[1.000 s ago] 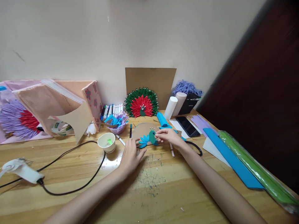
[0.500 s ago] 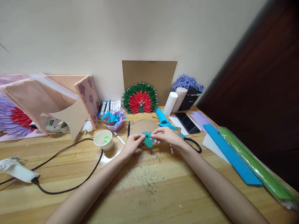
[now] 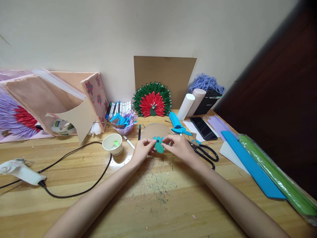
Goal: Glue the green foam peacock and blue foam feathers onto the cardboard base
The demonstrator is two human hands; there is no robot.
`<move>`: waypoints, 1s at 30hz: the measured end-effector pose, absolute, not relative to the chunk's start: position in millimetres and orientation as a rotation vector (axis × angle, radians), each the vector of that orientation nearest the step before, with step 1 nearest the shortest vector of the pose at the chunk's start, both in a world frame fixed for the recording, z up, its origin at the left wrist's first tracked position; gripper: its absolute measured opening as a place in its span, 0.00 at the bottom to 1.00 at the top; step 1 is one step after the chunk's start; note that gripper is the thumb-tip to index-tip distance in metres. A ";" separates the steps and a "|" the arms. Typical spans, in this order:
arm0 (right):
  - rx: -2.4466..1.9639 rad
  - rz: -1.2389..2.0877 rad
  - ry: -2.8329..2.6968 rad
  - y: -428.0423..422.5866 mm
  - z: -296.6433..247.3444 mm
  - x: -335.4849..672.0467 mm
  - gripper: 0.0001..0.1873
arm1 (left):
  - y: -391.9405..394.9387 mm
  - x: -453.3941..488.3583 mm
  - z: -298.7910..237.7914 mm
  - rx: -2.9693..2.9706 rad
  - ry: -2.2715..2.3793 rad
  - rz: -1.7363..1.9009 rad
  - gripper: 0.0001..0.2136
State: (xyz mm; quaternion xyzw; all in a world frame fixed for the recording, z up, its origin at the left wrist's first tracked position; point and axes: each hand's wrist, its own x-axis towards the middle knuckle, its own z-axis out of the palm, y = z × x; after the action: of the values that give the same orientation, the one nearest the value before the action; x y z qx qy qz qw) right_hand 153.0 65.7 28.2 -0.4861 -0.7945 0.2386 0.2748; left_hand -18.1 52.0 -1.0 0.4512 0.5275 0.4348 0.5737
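Left hand [image 3: 143, 149]: pinching the green bird cutout [image 3: 159, 148]!
Right hand [image 3: 178, 147]: pinching it too!
Far: red-and-green peacock craft [image 3: 152, 101]!
Left: white glue gun [image 3: 27, 173]!
Right: black-handled scissors [image 3: 198, 149]!

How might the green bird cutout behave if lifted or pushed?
The cutout looks thin and flat, so probably light for its size. Its lower end shows no visible droop, suggesting some stiffness. The slim spikes on top might bend.

On the tabletop [image 3: 119, 211] at left, a glue gun [image 3: 23, 172]; right of it, a cup [image 3: 117, 151], with a bowl [image 3: 123, 132] beyond. Far middle, a peacock figure [image 3: 153, 103] before a cardboard sheet [image 3: 165, 71]. Nearer, a bird cutout [image 3: 159, 147] between left grip [image 3: 141, 151] and right grip [image 3: 180, 147]. Right of these, scissors [image 3: 204, 153]; beyond them, a phone [image 3: 203, 128]; rightmost, a packet [image 3: 274, 172].
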 end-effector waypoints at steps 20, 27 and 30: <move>-1.257 0.458 -2.028 60.3 21.0 147.8 0.03 | 51.4 -16.5 10.2 1.008 1.190 1.107 0.12; -1.257 0.456 -2.042 60.5 22.0 148.3 0.04 | 51.7 -16.6 5.6 1.045 1.185 1.109 0.13; -1.241 0.473 -2.004 59.8 20.2 146.8 0.03 | 51.3 -15.6 1.6 1.034 1.170 1.121 0.15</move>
State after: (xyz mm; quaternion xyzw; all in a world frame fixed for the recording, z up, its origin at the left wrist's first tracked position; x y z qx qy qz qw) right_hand 146.8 59.8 20.2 -0.4816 -0.7775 0.1834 0.3605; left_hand -15.6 51.3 1.6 0.4408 0.4992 0.4780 0.5727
